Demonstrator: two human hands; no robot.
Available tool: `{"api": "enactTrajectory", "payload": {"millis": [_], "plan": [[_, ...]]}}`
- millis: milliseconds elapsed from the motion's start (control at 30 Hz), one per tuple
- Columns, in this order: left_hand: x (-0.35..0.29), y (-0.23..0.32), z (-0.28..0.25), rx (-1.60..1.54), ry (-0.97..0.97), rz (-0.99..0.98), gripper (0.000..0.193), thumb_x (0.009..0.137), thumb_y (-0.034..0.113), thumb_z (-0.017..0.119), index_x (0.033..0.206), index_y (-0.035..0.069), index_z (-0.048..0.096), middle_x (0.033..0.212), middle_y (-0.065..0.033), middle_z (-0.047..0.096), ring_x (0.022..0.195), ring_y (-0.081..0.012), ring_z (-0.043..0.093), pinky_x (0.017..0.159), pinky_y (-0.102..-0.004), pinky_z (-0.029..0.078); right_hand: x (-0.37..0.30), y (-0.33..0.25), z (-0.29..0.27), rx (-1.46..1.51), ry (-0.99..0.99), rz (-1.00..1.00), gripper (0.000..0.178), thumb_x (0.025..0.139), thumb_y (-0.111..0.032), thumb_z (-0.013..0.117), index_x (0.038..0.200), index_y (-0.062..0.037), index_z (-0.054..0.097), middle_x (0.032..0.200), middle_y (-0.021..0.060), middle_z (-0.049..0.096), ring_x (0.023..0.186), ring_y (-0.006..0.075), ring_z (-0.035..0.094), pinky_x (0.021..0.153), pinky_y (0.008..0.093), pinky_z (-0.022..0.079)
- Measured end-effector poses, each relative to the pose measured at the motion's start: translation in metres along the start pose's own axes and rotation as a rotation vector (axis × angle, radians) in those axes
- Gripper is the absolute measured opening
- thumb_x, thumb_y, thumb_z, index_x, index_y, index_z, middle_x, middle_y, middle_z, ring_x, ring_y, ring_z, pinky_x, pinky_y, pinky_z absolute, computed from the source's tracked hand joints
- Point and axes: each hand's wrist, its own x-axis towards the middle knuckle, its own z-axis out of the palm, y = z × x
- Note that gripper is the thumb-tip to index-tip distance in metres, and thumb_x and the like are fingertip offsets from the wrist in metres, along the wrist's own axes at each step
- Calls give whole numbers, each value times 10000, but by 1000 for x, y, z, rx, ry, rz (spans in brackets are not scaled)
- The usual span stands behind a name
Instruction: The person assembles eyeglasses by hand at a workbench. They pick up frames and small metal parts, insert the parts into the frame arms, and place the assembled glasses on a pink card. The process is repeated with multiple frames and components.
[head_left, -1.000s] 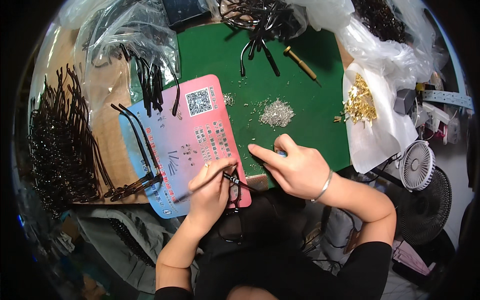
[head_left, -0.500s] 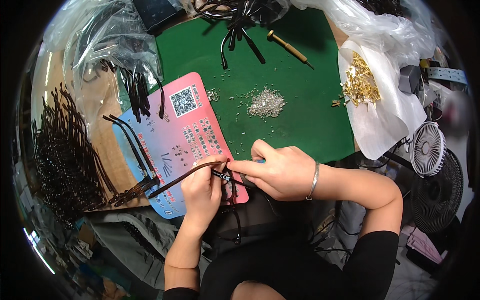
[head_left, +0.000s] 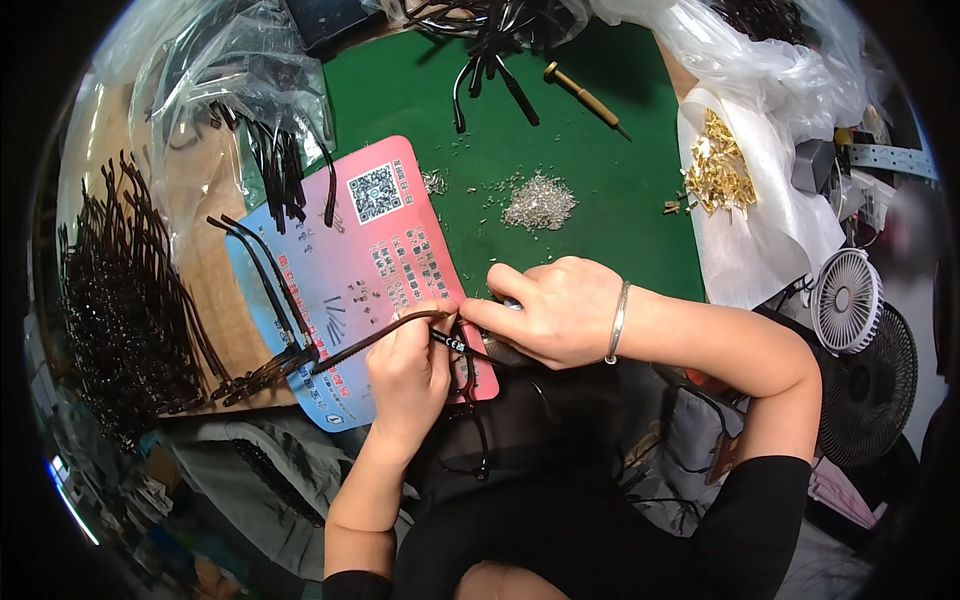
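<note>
My left hand [head_left: 408,372] is closed round a pair of dark eyeglasses [head_left: 481,440], whose front hangs down over my lap. A brown temple arm [head_left: 378,334] sticks out leftward from those fingers, and a black temple with white marking [head_left: 452,342] crosses below the fingertips. My right hand [head_left: 552,315] is closed, its index fingertip meeting the left fingertips at the hinge end. Something dark [head_left: 511,302] shows in its curled fingers, but most of it is hidden. Beneath both hands lies a pink and blue printed card [head_left: 350,275]. Another pair of glasses [head_left: 290,345] rests on its left edge.
A green mat [head_left: 620,190] carries a heap of tiny silver screws [head_left: 539,203] and a brass-coloured screwdriver [head_left: 585,98]. Gold parts [head_left: 722,165] lie on white paper at right. Bundled dark temples [head_left: 125,310] stand at left; plastic bags [head_left: 230,60] lie beyond. Fans [head_left: 848,300] are far right.
My right hand has shifted slightly left and up, with its fingertip still at the hinge end. The eyeglasses have tilted a little in my left hand. The whole view has shifted slightly.
</note>
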Motion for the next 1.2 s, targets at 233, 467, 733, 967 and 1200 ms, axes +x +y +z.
{"api": "enactTrajectory", "payload": {"millis": [233, 467, 733, 967, 1200], "plan": [[0, 1, 2, -6, 11, -58, 129, 797, -64, 562, 909, -10, 596, 777, -115, 620, 691, -194, 628, 625, -281, 484, 1, 0, 2, -13, 4, 4, 298, 750, -178, 579, 1008, -56, 493, 826, 135, 484, 524, 255, 597, 422, 370, 485], [21, -4, -5, -79, 225, 62, 182, 851, -66, 503, 1012, -31, 580, 871, -112, 630, 716, -154, 611, 642, -257, 485, -21, -7, -17, 23, 100, 256, 411, 785, -255, 633, 1141, -80, 528, 833, 90, 479, 576, 215, 569, 484, 310, 483], [11, -5, -27, -58, 177, -58, 365, 956, 123, 415, 1313, 49, 424, 976, -75, 514, 678, -70, 478, 558, -189, 442, -25, -13, -21, 57, 98, 403, 492, 799, -224, 608, 1231, -77, 426, 917, 139, 443, 631, 261, 586, 516, 349, 506], [-10, -17, -29, -226, 142, -251, 135, 852, 15, 551, 980, -7, 586, 856, -115, 575, 721, -226, 590, 670, -311, 479, -27, -17, 1, -124, 218, 379, 420, 742, -134, 621, 1154, -139, 545, 851, 102, 468, 564, 197, 568, 443, 308, 489], [-28, 9, -36, -21, -101, 345, 146, 684, 45, 718, 795, 42, 622, 890, -87, 654, 824, -236, 637, 746, -338, 520, -20, -16, 4, -206, 203, 379, 465, 700, -120, 635, 1157, -139, 546, 858, 103, 475, 529, 189, 545, 425, 301, 477]]}}
